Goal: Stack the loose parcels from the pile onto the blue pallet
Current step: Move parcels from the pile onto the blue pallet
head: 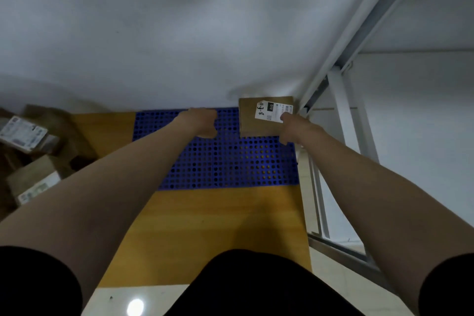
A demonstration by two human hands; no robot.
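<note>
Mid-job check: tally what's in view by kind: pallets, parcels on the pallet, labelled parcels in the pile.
Blue pallet: 1
Parcel on the pallet: 1
Labelled parcels in the pile: 2, blurred, maybe more
Total: 4

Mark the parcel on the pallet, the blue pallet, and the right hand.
parcel (249, 120): head view, bare cardboard of its top face.
blue pallet (230, 161): head view, open grid near its middle.
right hand (297, 129): head view, back of the hand.

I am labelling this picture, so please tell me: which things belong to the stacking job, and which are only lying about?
For the job: blue pallet; labelled parcel on its far right corner; right hand holding it; left hand; parcel pile.
Only lying about: white metal frame; yellow floor.
</note>
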